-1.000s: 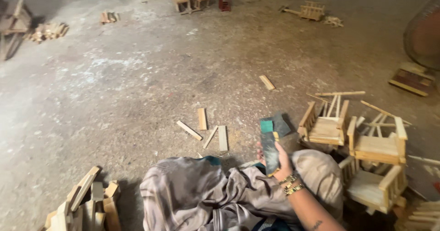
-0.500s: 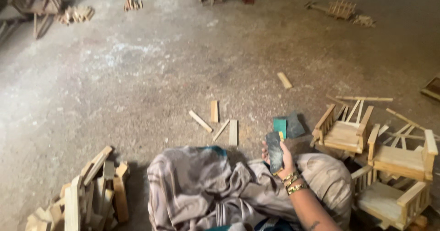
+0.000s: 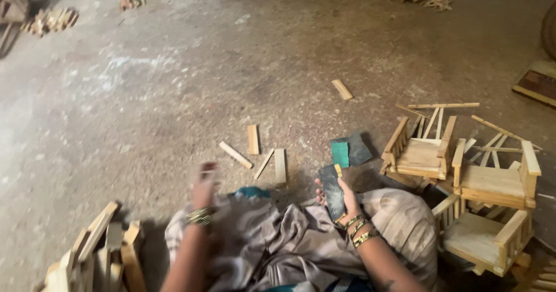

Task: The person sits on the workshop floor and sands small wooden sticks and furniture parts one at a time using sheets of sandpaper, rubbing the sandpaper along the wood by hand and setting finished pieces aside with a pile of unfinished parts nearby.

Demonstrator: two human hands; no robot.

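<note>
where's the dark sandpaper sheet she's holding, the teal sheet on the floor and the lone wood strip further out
dark sandpaper sheet (image 3: 333, 192), head view, middle of the sheet above the right hand's fingers
teal sheet (image 3: 340, 153), head view, centre of its face
lone wood strip (image 3: 342, 89), head view, mid-length

The dusty concrete floor carries loose wooden slats, small wooden chairs and sandpaper sheets.

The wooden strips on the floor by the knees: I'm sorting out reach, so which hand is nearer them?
Left. The left hand hovers just short of the wooden strips; the right hand sits farther right, holding a sandpaper piece.
</note>
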